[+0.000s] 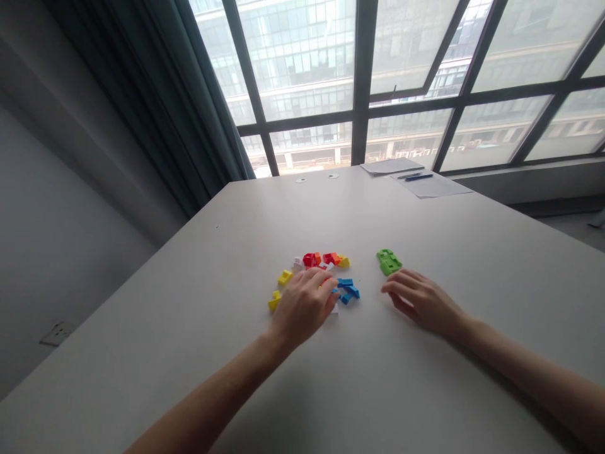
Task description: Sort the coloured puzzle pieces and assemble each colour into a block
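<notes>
My left hand (pixel 306 299) reaches palm down over a loose group of small plastic building pieces, its fingers bent and slightly apart. It covers part of the group, and no piece shows gripped in it. Around it lie yellow pieces (pixel 285 277), red pieces (pixel 312 259), a white piece (pixel 297 264) and blue pieces (pixel 347 291). On the right, my right hand (pixel 420 299) rests near the tabletop with loosely curved fingers, holding nothing that I can see. Just beyond its fingertips lies a flat green plastic piece (pixel 389 261) with raised and recessed shapes.
The white table (pixel 227 252) stretches toward a large window. Papers (pixel 442 185) and a blue pen (pixel 419 177) lie at its far right. Round cable holes (pixel 301 181) sit near the back edge. A dark curtain (pixel 155 88) hangs at the left, with a wall socket (pixel 57 334) below.
</notes>
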A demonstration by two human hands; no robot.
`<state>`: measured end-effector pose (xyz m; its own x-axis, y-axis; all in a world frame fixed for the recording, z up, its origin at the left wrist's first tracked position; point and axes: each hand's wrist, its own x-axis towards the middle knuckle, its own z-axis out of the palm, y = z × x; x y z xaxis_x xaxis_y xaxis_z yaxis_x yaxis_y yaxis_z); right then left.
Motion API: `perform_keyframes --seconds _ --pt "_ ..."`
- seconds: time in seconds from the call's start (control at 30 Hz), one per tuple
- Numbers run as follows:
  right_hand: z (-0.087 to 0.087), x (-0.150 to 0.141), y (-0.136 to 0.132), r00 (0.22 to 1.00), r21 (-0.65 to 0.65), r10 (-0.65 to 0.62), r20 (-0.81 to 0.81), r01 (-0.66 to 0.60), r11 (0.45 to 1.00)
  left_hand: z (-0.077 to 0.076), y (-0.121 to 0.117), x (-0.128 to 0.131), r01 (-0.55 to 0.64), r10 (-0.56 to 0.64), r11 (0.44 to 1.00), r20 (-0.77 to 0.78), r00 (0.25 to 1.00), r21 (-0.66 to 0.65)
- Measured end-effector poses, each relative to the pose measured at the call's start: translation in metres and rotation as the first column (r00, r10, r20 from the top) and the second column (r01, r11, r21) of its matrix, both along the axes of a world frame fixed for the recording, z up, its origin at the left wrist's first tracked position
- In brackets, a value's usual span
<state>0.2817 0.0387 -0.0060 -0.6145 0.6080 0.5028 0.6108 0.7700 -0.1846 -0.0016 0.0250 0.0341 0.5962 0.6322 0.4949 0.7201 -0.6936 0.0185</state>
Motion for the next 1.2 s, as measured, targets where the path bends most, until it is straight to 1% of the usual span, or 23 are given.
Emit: perform_keyframes --seconds 0.03,0.1,0.17,0.23,0.33,0.43,0.63,0.77,0.97,1.07,1.13,1.2 --pt "0.000 -0.005 -0.004 0.999 -0.009 0.044 0.025 -0.044 0.999 -0.006 -0.008 -0.007 0.031 -0.031 0.999 -0.002 1.000 0.008" --pt "0.000 -0.012 -0.011 0.996 -0.031 0.077 0.043 -0.075 0.997 -0.016 -0.023 -0.016 0.080 -0.080 0.997 -0.008 0.997 0.021" --pt "-0.001 -0.014 -0.015 0.997 -0.061 0.066 0.034 -0.064 0.996 -0.023 -0.033 -0.021 0.109 -0.109 0.994 -0.005 0.994 0.018" --pt "-0.001 -0.014 -0.016 0.999 -0.092 0.052 0.016 -0.050 0.995 -0.026 -0.036 -0.024 0.132 -0.132 0.991 0.013 0.991 0.023" --pt "-0.003 -0.012 -0.015 0.999 -0.117 0.046 -0.028 -0.049 0.992 -0.028 -0.033 -0.026 0.151 -0.152 0.988 0.044 0.987 0.026" --pt "-0.004 -0.009 -0.012 0.997 -0.110 0.046 -0.065 -0.053 0.993 -0.029 -0.030 -0.028 0.150 -0.149 0.989 0.069 0.986 -0.007" --pt "-0.005 0.002 -0.003 0.990 -0.083 -0.040 -0.138 0.028 0.996 -0.031 -0.030 -0.030 0.124 -0.118 0.991 0.132 0.984 -0.043" --pt "-0.006 0.010 0.000 0.984 -0.144 -0.064 -0.167 0.040 0.989 -0.033 -0.028 -0.030 0.145 -0.132 0.987 0.164 0.978 -0.070" --pt "-0.004 0.011 -0.001 0.980 -0.210 -0.092 -0.176 0.054 0.976 -0.037 -0.027 -0.031 0.167 -0.149 0.982 0.174 0.973 -0.092" --pt "-0.002 0.019 0.008 0.964 -0.223 -0.171 -0.205 0.124 0.967 -0.037 -0.027 -0.032 0.176 -0.157 0.981 0.185 0.970 -0.086" --pt "-0.002 0.029 0.020 0.951 -0.240 -0.228 -0.207 0.176 0.955 -0.037 -0.027 -0.032 0.197 -0.181 0.978 0.194 0.964 -0.063" --pt "-0.003 0.038 0.034 0.946 -0.285 -0.271 -0.180 0.214 0.935 -0.035 -0.028 -0.033 0.229 -0.218 0.973 0.204 0.954 -0.031"
